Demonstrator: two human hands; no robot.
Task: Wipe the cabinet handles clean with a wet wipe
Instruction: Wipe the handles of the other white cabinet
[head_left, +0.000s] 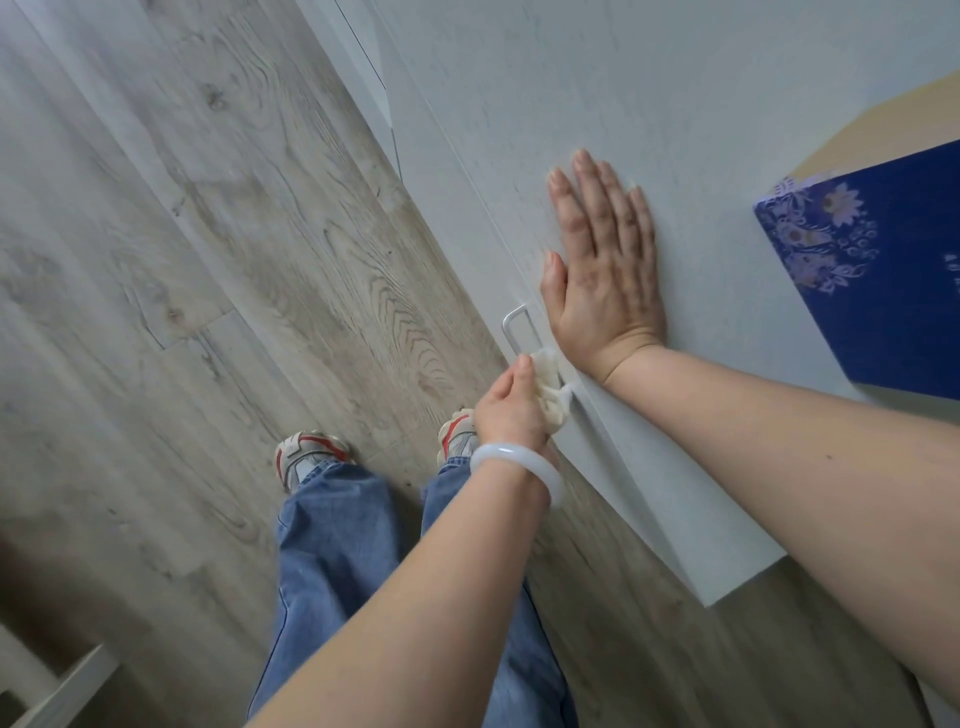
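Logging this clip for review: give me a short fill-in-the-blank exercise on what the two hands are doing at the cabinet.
1. The left hand grips a white ____ against the metal handle.
2. The right hand lies ____ on the cabinet door, fingers straight.
3. A white bangle sits on the ____ wrist.
4. The box on the cabinet top is ____ with a floral print.

Missing words: wipe; flat; left; blue

We see both forearms bare, with no sleeves in view. On our left wrist sits a smooth, pale, milky-white bangle (517, 464), thick and round. We wear loose blue denim jeans (332, 540) with wide legs, and pale grey-white sneakers (306, 457) with red-orange accents and chunky soles.
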